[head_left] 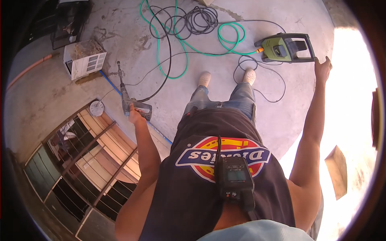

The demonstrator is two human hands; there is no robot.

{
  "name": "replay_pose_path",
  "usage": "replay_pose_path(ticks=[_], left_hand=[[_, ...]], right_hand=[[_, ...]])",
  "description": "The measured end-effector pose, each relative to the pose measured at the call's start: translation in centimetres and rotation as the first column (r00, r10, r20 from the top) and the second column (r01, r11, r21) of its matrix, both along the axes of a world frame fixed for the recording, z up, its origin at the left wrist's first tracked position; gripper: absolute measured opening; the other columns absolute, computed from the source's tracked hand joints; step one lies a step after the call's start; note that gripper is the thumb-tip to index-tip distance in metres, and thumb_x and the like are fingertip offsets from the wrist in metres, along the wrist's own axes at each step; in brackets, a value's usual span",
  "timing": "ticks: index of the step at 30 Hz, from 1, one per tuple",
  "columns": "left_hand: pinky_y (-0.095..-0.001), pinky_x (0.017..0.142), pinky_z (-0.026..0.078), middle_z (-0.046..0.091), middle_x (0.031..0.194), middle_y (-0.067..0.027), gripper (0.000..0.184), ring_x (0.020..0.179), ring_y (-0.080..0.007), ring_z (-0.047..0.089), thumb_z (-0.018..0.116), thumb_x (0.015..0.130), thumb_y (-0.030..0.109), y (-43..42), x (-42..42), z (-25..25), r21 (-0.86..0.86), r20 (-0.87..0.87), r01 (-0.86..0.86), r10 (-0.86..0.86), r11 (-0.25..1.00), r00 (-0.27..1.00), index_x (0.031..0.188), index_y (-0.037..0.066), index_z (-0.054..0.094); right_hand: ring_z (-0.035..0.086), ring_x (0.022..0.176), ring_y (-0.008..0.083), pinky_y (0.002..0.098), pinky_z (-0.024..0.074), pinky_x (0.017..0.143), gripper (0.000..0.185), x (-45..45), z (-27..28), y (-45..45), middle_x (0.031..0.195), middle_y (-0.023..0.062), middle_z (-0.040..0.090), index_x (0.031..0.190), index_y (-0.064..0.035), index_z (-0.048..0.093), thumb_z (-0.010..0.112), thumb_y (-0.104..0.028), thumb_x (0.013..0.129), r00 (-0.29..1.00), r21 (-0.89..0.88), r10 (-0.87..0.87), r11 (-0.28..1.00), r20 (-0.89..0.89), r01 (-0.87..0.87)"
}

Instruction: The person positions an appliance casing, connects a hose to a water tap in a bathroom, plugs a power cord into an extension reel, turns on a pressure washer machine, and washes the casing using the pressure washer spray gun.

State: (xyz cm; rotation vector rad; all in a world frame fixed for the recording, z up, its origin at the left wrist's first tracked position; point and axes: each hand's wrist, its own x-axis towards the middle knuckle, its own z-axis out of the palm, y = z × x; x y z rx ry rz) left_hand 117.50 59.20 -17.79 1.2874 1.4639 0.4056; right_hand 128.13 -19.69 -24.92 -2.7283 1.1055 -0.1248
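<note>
My left hand (pixel 135 115) is wrapped around the grip of a dark pressure washer gun (pixel 125 96). The gun's thin lance points forward, and a black hose curves away from its body. Out to the side, my right hand (pixel 323 69) grips the end of the black handle on a green and black pressure washer (pixel 278 48). The washer lies tilted in this view, with an orange connector (pixel 259 50) joining a green hose (pixel 220 53) to it. My fingers on the handle are partly hidden.
A coiled black hose (pixel 201 20) and loops of green hose lie on the concrete floor ahead of my feet. A white box-like unit (pixel 85 60) stands at the left, near a blue pipe (pixel 161 135). A barred window (pixel 84 160) is close to my left arm.
</note>
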Motion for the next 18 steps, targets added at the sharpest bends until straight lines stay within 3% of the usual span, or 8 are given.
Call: replay_pose_path(ticks=[4, 6, 7, 8, 10, 14, 17, 18], left_hand=[[-0.0250, 0.045, 0.035, 0.038, 0.054, 0.0056, 0.028, 0.045, -0.0079, 0.037, 0.060, 0.085, 0.031, -4.7, -2.3, 5.2, 0.069, 0.053, -0.112, 0.108, 0.991, 0.993, 0.067, 0.016, 0.044], [-0.0257, 0.045, 0.036, 0.038, 0.054, 0.0052, 0.026, 0.046, -0.0081, 0.038, 0.059, 0.085, 0.030, -5.7, -4.2, 6.6, 0.079, 0.066, -0.157, 0.152, 0.985, 0.986, 0.069, 0.016, 0.045], [-0.0268, 0.045, 0.036, 0.038, 0.054, 0.0043, 0.026, 0.046, -0.0092, 0.039, 0.060, 0.085, 0.030, -6.3, -4.8, 7.1, 0.121, 0.044, -0.187, 0.183, 0.975, 0.982, 0.069, 0.014, 0.046], [-0.0279, 0.044, 0.037, 0.038, 0.055, 0.0034, 0.027, 0.046, -0.0102, 0.039, 0.062, 0.084, 0.029, -6.8, -5.6, 7.4, 0.161, 0.022, -0.214, 0.214, 0.963, 0.977, 0.068, 0.013, 0.048], [-0.0287, 0.044, 0.037, 0.039, 0.055, 0.0030, 0.026, 0.046, -0.0108, 0.039, 0.062, 0.084, 0.029, -7.6, -7.0, 7.6, 0.165, 0.026, -0.231, 0.230, 0.959, 0.973, 0.069, 0.012, 0.048], [-0.0287, 0.046, 0.037, 0.039, 0.055, 0.0039, 0.030, 0.046, -0.0110, 0.040, 0.059, 0.085, 0.028, -10.1, -8.5, 8.0, 0.163, -0.027, -0.231, 0.239, 0.959, 0.971, 0.065, 0.015, 0.042], [-0.0283, 0.045, 0.037, 0.039, 0.055, 0.0027, 0.029, 0.046, -0.0109, 0.039, 0.060, 0.085, 0.029, -10.1, -9.7, 7.2, 0.119, -0.013, -0.269, 0.273, 0.956, 0.962, 0.067, 0.013, 0.044], [-0.0284, 0.044, 0.038, 0.040, 0.056, 0.0029, 0.027, 0.046, -0.0109, 0.040, 0.062, 0.084, 0.029, -9.5, -10.4, 6.6, 0.089, 0.012, -0.280, 0.280, 0.956, 0.960, 0.069, 0.013, 0.047]], right_hand=[[0.034, 0.124, 0.0405, 0.0434, 0.0334, 0.100, 0.091, 3.8, -6.6, -7.6, 0.129, 0.0308, 0.037, 0.132, 0.0048, 0.032, 0.069, -0.045, 0.066, 0.982, 0.075, 0.110, 0.992, -0.155, -0.100], [0.039, 0.122, 0.0389, 0.0430, 0.0316, 0.102, 0.083, 5.1, -11.1, -10.3, 0.128, 0.0302, 0.040, 0.125, 0.0058, 0.042, 0.067, -0.046, 0.066, 0.949, 0.215, 0.161, 0.971, -0.271, -0.103], [0.048, 0.113, 0.0331, 0.0402, 0.0374, 0.094, 0.070, 5.4, -17.4, -15.0, 0.119, 0.0251, 0.050, 0.115, 0.0056, 0.053, 0.065, -0.044, 0.067, 0.774, 0.324, 0.559, 0.821, -0.297, -0.470], [0.055, 0.093, 0.0257, 0.0349, 0.0418, 0.079, 0.057, 5.7, -14.6, -11.8, 0.098, 0.0169, 0.059, 0.101, 0.0046, 0.060, 0.065, -0.042, 0.069, 0.977, 0.707, 0.136, 0.707, -0.164, 0.020], [0.052, 0.066, 0.0175, 0.0303, 0.0399, 0.060, 0.045, 6.0, -13.1, -8.9, 0.071, 0.0083, 0.058, 0.088, 0.0020, 0.062, 0.066, -0.040, 0.072, 0.918, 0.616, 0.322, 0.779, -0.233, -0.117], [0.046, 0.045, 0.0139, 0.0301, 0.0347, 0.044, 0.038, 6.0, -14.0, -7.3, 0.052, 0.0013, 0.050, 0.069, -0.0007, 0.061, 0.069, -0.038, 0.071, 0.902, 0.671, 0.375, 0.727, -0.212, -0.145], [0.057, 0.057, 0.0254, 0.0383, 0.0431, 0.057, 0.044, 7.9, -8.8, -1.4, 0.060, 0.0150, 0.057, 0.079, 0.0005, 0.064, 0.060, -0.043, 0.074, 0.824, 0.471, 0.546, 0.773, -0.153, -0.425], [0.060, 0.083, 0.0397, 0.0423, 0.0454, 0.071, 0.046, 9.4, -6.9, 0.1, 0.082, 0.0232, 0.063, 0.086, -0.0026, 0.066, 0.061, -0.046, 0.071, 0.802, 0.464, 0.556, 0.782, -0.219, -0.416]])
